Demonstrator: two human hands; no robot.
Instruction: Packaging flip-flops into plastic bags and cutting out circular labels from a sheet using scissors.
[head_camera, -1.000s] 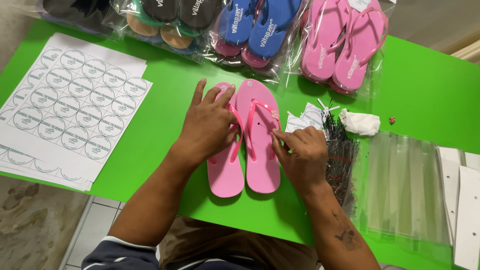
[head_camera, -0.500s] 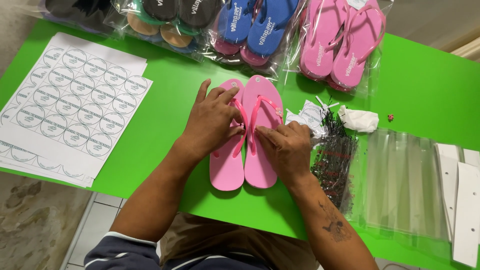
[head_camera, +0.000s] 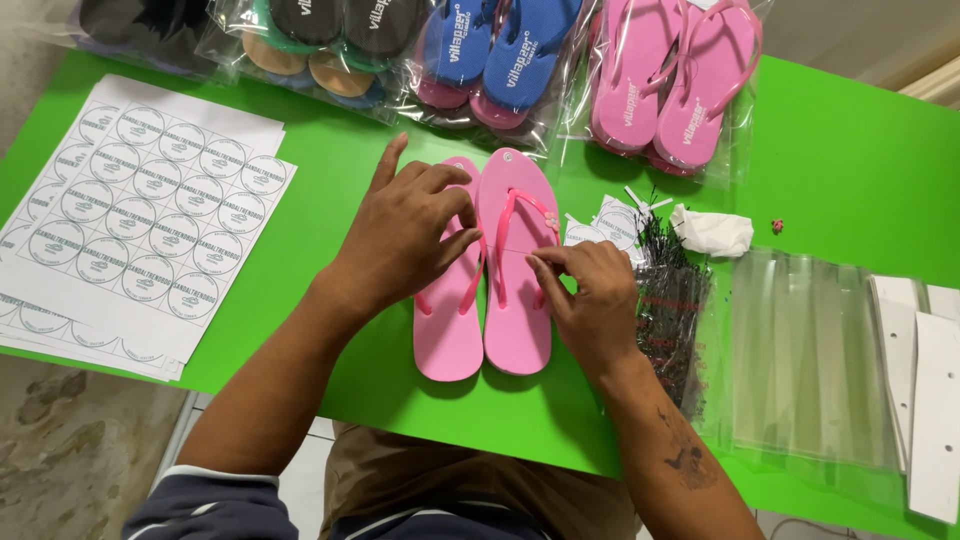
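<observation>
A pair of pink flip-flops (head_camera: 500, 290) lies side by side, soles down, in the middle of the green table (head_camera: 840, 160), toes pointing away from the person. The left hand (head_camera: 410, 235) rests flat on the left sandal of the pair, fingers spread over its strap, the forefinger stretched out towards the far edge. The right hand (head_camera: 590, 300) sits at the right edge of the right sandal, thumb and forefinger pinched together at the strap's side; what they grip is too small to tell.

Just right of the flip-flops lie a few round stickers (head_camera: 610, 225) and a heap of thin black tag pins (head_camera: 665, 290), which the right hand partly covers. Further right of the flip-flops are a crumpled white scrap (head_camera: 712, 232), a stack of clear bags (head_camera: 800, 350) and white card strips (head_camera: 935, 400) at the table's edge. Left of the flip-flops, well apart, lie sheets of round labels (head_camera: 140, 215). Beyond the flip-flops, along the far edge, bagged sandals stand in a row: a pink pair (head_camera: 670, 85), a blue pair (head_camera: 495, 55) and darker pairs (head_camera: 320, 45).
</observation>
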